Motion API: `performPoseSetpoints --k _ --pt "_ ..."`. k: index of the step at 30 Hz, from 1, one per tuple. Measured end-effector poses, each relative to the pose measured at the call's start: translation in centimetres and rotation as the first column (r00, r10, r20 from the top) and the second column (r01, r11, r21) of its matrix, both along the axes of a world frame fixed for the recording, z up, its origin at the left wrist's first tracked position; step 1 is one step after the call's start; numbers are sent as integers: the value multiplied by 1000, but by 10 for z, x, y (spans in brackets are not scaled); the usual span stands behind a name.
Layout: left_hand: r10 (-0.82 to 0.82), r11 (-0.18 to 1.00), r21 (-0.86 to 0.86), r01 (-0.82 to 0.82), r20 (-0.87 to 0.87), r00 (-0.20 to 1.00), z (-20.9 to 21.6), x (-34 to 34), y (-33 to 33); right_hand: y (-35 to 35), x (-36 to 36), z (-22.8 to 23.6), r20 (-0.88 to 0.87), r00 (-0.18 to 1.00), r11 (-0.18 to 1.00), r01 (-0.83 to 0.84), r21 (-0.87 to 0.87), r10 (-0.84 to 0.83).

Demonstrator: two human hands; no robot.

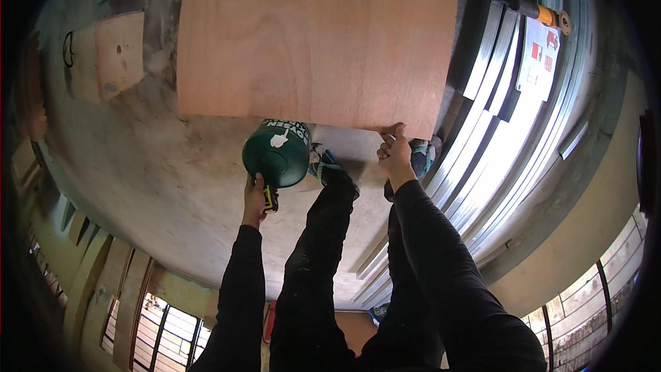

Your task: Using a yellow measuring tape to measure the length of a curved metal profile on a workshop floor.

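A large reddish-brown plywood sheet [317, 41] lies in front of me, its near edge beside a green bucket [275, 155] with a white smear and pale lettering. My right hand [396, 157] is closed at the near edge of the sheet, towards its right corner, with fingertips on top of the wood. In my left hand [255, 201] is a yellow and black tape measure [270, 200]. The fingers of that hand reach up to the near side of the bucket, though whether they press on it is hard to tell.
Long shiny metal channels [482, 165] run along the right, with a printed sheet [540, 58] and an orange and black angle grinder [544, 14] on them. A smaller board [118, 56] lies at the far left. My feet stand just below the plywood's near edge.
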State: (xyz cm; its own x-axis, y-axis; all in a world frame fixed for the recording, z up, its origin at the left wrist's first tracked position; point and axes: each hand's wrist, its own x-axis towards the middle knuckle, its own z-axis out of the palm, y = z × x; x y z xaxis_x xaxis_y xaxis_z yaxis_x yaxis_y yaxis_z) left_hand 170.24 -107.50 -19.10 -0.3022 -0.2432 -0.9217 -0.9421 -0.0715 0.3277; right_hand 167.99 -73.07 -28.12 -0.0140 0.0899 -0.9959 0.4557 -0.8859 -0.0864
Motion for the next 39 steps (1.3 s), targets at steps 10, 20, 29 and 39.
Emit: performPoseSetpoints --k 10,20,29,39 --pt "-90 995 -47 88 -30 996 6 -15 -17 3 7 -9 -33 998 999 -50 -3 50" --pt "144 980 123 -156 100 984 -10 -7 -28 -7 9 -15 -63 998 998 -15 -62 11" --pt "132 991 15 -136 134 982 -11 -14 -21 -4 6 -10 -34 999 998 -36 -49 35" --pt "192 968 123 -218 197 962 -17 -12 -24 1 6 -17 -50 995 993 -87 -77 83"
